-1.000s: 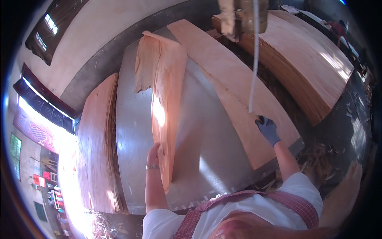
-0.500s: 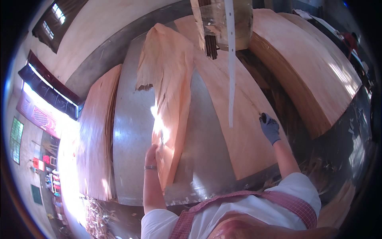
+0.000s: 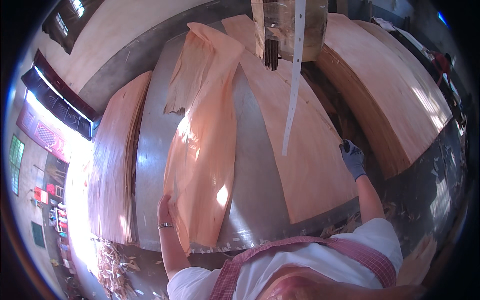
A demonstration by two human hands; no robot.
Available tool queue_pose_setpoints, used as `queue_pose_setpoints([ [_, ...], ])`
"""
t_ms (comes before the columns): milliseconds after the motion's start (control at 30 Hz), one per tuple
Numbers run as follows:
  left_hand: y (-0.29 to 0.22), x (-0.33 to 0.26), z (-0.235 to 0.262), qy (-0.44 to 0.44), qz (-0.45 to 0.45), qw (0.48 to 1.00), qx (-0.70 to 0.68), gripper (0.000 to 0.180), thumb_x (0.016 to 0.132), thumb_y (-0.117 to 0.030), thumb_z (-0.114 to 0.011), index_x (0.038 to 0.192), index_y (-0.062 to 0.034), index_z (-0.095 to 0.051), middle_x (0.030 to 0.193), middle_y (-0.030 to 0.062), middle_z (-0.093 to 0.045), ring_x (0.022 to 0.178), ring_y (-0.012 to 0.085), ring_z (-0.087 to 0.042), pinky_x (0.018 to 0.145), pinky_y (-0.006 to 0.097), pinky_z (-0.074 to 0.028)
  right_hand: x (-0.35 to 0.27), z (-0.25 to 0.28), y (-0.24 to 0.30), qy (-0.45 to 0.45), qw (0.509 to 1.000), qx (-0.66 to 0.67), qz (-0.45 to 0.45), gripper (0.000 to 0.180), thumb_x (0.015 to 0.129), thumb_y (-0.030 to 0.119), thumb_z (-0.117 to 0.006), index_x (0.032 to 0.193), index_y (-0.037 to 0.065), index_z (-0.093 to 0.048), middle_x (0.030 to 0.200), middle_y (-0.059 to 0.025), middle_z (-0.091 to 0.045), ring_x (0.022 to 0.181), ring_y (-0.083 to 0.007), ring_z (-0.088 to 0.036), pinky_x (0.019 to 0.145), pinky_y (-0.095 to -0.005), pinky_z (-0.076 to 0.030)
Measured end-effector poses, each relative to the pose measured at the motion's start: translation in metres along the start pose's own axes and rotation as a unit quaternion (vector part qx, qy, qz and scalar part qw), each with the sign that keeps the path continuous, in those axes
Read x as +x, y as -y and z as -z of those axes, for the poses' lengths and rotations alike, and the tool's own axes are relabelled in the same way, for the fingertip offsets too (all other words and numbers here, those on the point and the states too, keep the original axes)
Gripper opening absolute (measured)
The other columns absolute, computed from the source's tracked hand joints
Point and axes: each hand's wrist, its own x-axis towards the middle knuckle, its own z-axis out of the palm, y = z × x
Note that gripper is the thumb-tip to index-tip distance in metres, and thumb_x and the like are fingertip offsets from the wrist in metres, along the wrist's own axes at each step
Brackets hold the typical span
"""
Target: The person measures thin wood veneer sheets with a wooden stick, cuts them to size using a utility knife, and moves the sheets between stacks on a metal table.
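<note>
A long, thin wood veneer sheet [image 3: 210, 135], creased and with a ragged torn edge at its upper left, lies loosely over the grey metal table. My bare left hand [image 3: 164, 204], with a metal band at the wrist, is closed on its near left edge. To the right, a flatter veneer sheet [image 3: 305, 160] lies on the same table. My right hand [image 3: 354, 159], in a blue-grey glove with dark fingertips, is at that sheet's right edge with its fingers curled. Whatever is between those fingers is too small to make out.
Veneer stacks stand left [image 3: 117, 165] and right [image 3: 385, 90] of the metal table [image 3: 150, 190]. A perforated white strip [image 3: 295, 85] hangs over the table before a clear-wrapped post [image 3: 300, 35]. Veneer scraps [image 3: 116, 265] litter the floor at lower left.
My left hand has moved left and nearer, spreading the creased sheet wider over the table. The gloved right hand has shifted right, from over the flatter sheet to its edge.
</note>
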Motion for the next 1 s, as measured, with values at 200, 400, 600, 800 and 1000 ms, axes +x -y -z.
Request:
queue_pose_setpoints([
  [200, 0.002, -0.008, -0.029, 0.061, 0.027, 0.995, 0.075, 0.019, 0.088, -0.010, -0.057, 0.103, 0.0012, -0.062, 0.088, 0.0078, -0.065, 0.075, 0.0166, -0.066, 0.067, 0.030, -0.057, 0.059, -0.021, 0.050, -0.062, 0.998, 0.010, 0.026, 0.037, 0.090, 0.037, -0.059, 0.116, 0.012, -0.062, 0.100, -0.0168, -0.069, 0.090, -0.0363, -0.066, 0.077, -0.0453, -0.053],
  [400, 0.029, 0.001, -0.044, -0.011, -0.042, 0.948, 0.314, 0.033, 0.087, -0.022, -0.064, 0.111, 0.0006, -0.060, 0.099, 0.0091, -0.065, 0.085, 0.0187, -0.064, 0.070, 0.032, -0.053, 0.047, -0.039, 0.061, -0.038, 0.998, -0.008, 0.041, 0.037, 0.090, 0.037, -0.058, 0.116, 0.012, -0.062, 0.098, -0.0182, -0.068, 0.089, -0.0359, -0.066, 0.077, -0.0456, -0.053],
  [600, 0.077, -0.055, -0.163, -0.068, -0.371, 0.545, 0.749, 0.073, 0.077, -0.047, -0.073, 0.125, 0.0015, -0.049, 0.121, 0.0174, -0.057, 0.106, 0.0314, -0.058, 0.082, 0.042, -0.050, -0.048, -0.027, 0.000, -0.009, 1.000, 0.016, 0.014, 0.031, 0.091, 0.035, -0.056, 0.110, 0.011, -0.064, 0.097, -0.0163, -0.068, 0.088, -0.0364, -0.066, 0.077, -0.0468, -0.052],
  [800, 0.172, -0.036, -0.198, -0.059, -0.202, 0.603, 0.769, 0.067, 0.068, -0.053, -0.079, 0.107, -0.0009, -0.060, 0.107, 0.0185, -0.060, 0.096, 0.0331, -0.065, 0.082, 0.041, -0.054, -0.044, 0.021, -0.026, -0.073, 0.997, -0.004, 0.039, 0.034, 0.090, 0.029, -0.059, 0.118, 0.011, -0.061, 0.096, -0.0174, -0.067, 0.088, -0.0354, -0.065, 0.076, -0.0458, -0.052],
  [1000, 0.185, -0.018, -0.189, -0.129, -0.245, 0.606, 0.746, 0.014, 0.083, -0.017, -0.065, 0.089, -0.0071, -0.071, 0.089, 0.0143, -0.067, 0.085, 0.0317, -0.069, 0.072, 0.041, -0.056, 0.046, 0.044, -0.073, -0.142, 0.960, -0.194, 0.141, 0.038, 0.091, 0.024, -0.055, 0.127, 0.013, -0.055, 0.092, -0.0120, -0.063, 0.085, -0.0296, -0.064, 0.072, -0.0432, -0.050],
])
